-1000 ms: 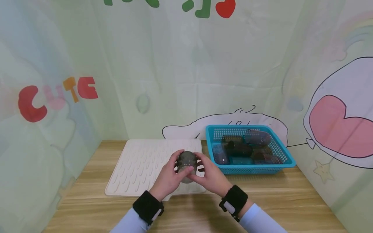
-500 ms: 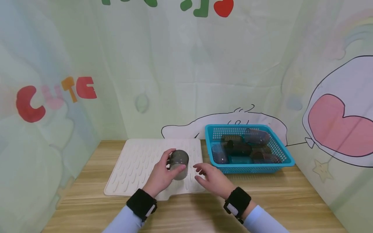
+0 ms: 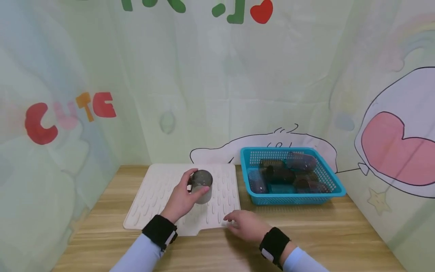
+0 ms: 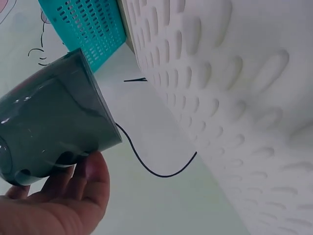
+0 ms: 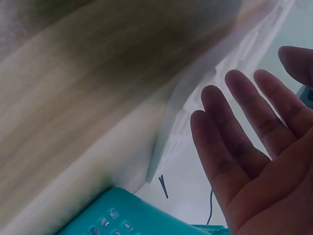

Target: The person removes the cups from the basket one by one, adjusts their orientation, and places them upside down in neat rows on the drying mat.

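My left hand (image 3: pixel 181 198) grips a grey see-through cup (image 3: pixel 202 187) between thumb and fingers, over the white ridged drying mat (image 3: pixel 159 189). The cup is upside down: in the left wrist view the wide rim of the cup (image 4: pixel 98 98) faces the mat (image 4: pixel 234 107), with a gap between them. My right hand (image 3: pixel 249 226) holds nothing and hovers by the mat's front right corner. In the right wrist view the fingers of this hand (image 5: pixel 234 132) are spread and loosely straight.
A blue plastic basket (image 3: pixel 292 199) stands on the wooden table (image 3: pixel 323 234) to the right of the mat. Several tinted see-through cups (image 3: pixel 300 161) lie in it on their sides. A printed cloth backdrop (image 3: pixel 217 83) closes off the back and both sides.
Both hands held the cup at first. My right hand let go and drew back towards the table's front. My left hand carried the cup leftwards over the mat.
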### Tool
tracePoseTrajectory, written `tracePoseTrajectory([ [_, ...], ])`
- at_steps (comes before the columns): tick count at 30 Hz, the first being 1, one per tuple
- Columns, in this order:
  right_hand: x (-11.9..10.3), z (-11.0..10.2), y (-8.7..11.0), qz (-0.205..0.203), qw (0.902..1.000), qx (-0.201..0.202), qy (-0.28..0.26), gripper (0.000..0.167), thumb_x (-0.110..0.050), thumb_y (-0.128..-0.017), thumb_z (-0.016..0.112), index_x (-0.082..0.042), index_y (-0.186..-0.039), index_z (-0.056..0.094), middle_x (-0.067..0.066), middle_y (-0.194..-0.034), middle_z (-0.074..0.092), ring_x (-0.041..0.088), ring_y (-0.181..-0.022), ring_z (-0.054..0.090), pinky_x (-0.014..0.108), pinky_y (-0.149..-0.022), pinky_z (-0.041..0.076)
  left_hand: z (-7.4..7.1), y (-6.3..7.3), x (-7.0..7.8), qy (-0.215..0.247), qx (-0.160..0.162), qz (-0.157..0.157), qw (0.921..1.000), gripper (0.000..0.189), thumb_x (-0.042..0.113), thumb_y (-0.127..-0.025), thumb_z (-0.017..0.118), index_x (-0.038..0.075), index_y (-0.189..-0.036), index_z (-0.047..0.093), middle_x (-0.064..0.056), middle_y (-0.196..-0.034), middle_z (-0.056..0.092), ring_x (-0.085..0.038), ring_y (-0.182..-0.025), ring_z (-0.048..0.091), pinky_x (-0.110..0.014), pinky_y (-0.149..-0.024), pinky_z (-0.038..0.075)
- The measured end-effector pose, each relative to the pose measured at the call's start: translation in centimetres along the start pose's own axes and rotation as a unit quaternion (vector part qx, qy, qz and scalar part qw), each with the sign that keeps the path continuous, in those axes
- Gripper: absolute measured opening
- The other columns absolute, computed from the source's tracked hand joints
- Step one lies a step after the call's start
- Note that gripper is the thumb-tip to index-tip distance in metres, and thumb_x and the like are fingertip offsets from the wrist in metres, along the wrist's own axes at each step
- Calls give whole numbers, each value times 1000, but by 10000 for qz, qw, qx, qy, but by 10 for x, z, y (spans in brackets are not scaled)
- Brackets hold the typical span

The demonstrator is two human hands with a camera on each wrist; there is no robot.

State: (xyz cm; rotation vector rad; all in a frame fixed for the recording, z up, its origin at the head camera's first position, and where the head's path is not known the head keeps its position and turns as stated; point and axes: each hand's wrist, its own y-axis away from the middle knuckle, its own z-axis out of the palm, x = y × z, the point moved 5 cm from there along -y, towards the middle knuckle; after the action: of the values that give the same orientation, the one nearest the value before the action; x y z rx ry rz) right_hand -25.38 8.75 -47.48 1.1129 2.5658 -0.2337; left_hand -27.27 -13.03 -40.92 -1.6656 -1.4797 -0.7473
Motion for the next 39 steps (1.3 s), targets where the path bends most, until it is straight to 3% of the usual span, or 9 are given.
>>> tracePoseTrajectory([
  [4,-2,4,3,-10,9999,-98,127,24,-24,-96,70,-12,-117,73,-3,-109,74,8,-99,68,30,-89,58,-8,-5,-4,-75,77,-73,9999,77,46,-91,74,23,-153,34,-25,-144,54,-39,-124,59,-51,-96,55],
  [14,-2,6,7,-16,9995,-134,293,24,-24,-94,72,-14,-117,74,-5,-111,75,9,-104,69,29,-91,57,-36,-25,-22,-86,275,-340,9990,80,47,-95,69,17,-156,27,-28,-153,44,-45,-137,49,-57,-105,50],
  [23,0,7,6,93,9994,-239,254,26,-25,-94,72,-16,-118,74,-7,-112,75,7,-105,69,30,-95,57,-64,-45,-42,-131,581,-385,9975,84,46,-98,66,8,-159,23,-27,-157,31,-47,-142,41,-55,-113,45],
  [31,-2,4,7,81,9991,-215,343,26,-25,-94,73,-15,-118,74,-6,-112,76,7,-105,69,30,-94,58,-82,-58,-61,-262,644,-568,9960,91,52,-99,60,9,-163,13,-30,-160,24,-51,-144,37,-59,-112,44],
  [39,-1,5,7,71,9992,-230,311,27,-25,-94,73,-16,-119,74,-7,-113,75,6,-105,69,30,-94,58,-100,-72,-78,-398,838,-555,9941,91,52,-101,57,5,-163,10,-31,-163,22,-53,-141,39,-62,-111,42],
])
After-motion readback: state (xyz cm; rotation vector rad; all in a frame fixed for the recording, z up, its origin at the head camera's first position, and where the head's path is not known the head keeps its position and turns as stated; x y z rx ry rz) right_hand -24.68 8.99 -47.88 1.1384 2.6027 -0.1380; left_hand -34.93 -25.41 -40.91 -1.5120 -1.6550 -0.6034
